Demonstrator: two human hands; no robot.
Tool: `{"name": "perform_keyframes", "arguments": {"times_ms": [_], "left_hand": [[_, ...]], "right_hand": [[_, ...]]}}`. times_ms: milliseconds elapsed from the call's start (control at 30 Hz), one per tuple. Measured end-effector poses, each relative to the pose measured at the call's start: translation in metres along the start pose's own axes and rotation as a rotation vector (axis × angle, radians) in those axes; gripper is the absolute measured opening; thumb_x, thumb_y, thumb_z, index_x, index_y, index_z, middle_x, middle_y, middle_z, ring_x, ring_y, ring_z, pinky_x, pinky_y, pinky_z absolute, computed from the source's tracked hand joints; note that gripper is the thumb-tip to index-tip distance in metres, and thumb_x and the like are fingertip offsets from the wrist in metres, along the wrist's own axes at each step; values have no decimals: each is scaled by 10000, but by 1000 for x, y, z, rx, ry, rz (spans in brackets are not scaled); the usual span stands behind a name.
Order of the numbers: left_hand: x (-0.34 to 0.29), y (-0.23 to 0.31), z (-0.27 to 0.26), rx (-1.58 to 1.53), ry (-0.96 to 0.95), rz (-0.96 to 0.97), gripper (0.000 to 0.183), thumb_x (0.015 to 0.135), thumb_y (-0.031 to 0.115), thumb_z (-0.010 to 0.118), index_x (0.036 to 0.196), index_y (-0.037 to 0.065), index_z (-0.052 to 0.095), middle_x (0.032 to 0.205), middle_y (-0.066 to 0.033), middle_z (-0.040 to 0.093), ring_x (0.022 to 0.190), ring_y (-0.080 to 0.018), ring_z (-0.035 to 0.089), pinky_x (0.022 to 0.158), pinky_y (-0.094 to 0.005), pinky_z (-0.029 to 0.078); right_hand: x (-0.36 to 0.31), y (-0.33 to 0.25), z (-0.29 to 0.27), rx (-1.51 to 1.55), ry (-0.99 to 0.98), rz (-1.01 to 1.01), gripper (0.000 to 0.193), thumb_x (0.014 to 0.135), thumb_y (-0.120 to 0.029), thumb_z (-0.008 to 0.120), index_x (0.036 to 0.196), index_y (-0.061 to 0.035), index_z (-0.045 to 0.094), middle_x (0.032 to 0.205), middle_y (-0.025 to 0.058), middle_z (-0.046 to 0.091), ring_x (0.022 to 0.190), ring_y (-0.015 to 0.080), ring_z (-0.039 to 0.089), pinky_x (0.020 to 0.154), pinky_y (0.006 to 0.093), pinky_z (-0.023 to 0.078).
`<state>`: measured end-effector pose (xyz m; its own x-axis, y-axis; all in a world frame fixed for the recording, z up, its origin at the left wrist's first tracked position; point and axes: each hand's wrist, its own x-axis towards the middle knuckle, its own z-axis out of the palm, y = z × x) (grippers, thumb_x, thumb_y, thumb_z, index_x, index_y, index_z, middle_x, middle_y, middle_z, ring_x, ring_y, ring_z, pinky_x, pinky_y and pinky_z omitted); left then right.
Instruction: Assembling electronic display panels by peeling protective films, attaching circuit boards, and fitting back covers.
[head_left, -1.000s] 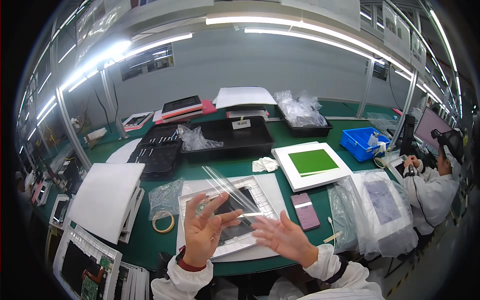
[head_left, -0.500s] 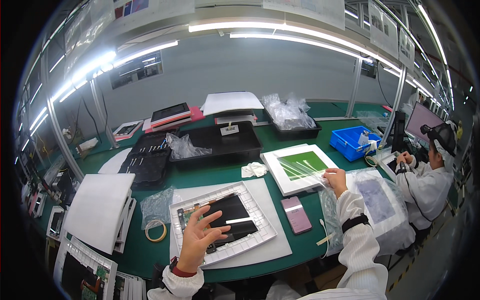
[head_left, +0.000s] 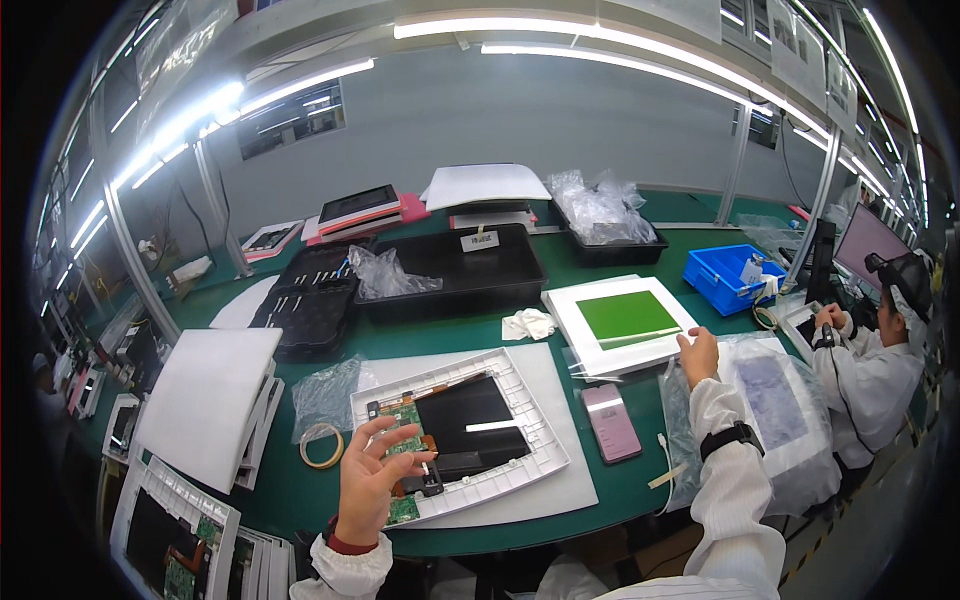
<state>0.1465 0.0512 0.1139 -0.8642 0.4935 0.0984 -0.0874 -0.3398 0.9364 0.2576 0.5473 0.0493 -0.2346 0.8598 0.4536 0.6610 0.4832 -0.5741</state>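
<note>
My right hand (head_left: 698, 358) pinches the edge of a clear plastic film (head_left: 640, 343) at the near right corner of a white-framed panel (head_left: 567, 318). The film lies along the panel's near edge and sticks out past its near left corner. The panel's middle is green. My left hand (head_left: 372, 482) is raised with its fingers apart and curved, over the left part of an open white housing (head_left: 538, 432). Inside that housing are a black screen (head_left: 480, 415) and green circuit boards (head_left: 402, 412). A white foam sheet (head_left: 572, 468) lies under it. A pink phone (head_left: 611, 424) rests between housing and bagged panel.
Bagged panels (head_left: 770, 400) lie at the right, before a co-worker (head_left: 865, 370). A blue bin (head_left: 735, 279), a black tray (head_left: 455, 285) and a toolbox (head_left: 305, 300) stand behind. Tape (head_left: 321, 446) and stacked housings (head_left: 205, 400) are at the left.
The film has come down off the green area toward the panel's near edge. My left hand's fingers have drawn closer together and it has moved slightly left. The whole view has shifted.
</note>
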Motion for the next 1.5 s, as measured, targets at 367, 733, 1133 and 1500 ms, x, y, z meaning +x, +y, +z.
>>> {"name": "perform_keyframes", "arguments": {"times_ms": [367,733,1133,1500], "left_hand": [[-33,-27,-56,327,332,289,350,711,-116,526,1046,-19,554,1021,-91,599,943,-148,569,861,-263,449],[-77,-63,-86,1127,163,57,825,624,218,816,1296,7,387,1305,-204,444,1258,-354,380,1037,-390,320],[-70,-68,-87,1242,158,140,562,730,172,723,1209,-21,503,1223,-210,534,1201,-358,460,984,-387,389],[-112,-89,-73,911,736,351,191,718,-111,511,861,-4,575,928,-147,617,886,-301,599,784,-334,466]], "right_hand": [[-174,-135,-78,633,-766,-520,260,685,34,643,938,0,598,844,81,584,720,165,538,667,281,424],[-238,-112,-48,303,-596,-1010,165,655,-37,673,804,-73,613,792,70,556,816,259,529,793,387,383],[-240,-110,-60,174,-589,-1124,197,676,53,569,774,-96,651,719,43,548,729,211,548,828,411,374],[-270,-105,-96,387,-573,-863,175,663,36,666,789,-81,634,825,76,556,804,266,527,757,396,379]]}}
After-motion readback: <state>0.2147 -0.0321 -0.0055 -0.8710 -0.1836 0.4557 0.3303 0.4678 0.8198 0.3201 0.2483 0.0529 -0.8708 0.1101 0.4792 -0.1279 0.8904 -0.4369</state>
